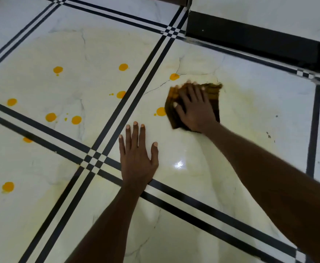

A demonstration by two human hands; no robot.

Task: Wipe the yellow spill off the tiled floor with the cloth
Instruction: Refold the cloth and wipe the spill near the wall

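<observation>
Both arms reach down and forward, palms flat.

The left hand (137, 156) lies spread, fingers straight and slightly fanned, thumb out to the side, its forearm running back toward the person. The right hand (194, 109) is farther out than the left and off to its right, palm down, fingers straight and splayed, blurred at the tips, pressing on the cloth (212, 95); its arm stretches long behind it.

The tiled floor (41, 44) is pale marble-look with black double stripes; yellow spill (50, 117) drops dot the left and centre of the frame; a brown cloth (211, 95) lies right of centre under the right hand (195, 109); the left hand (138, 158) rests flat at centre.
</observation>
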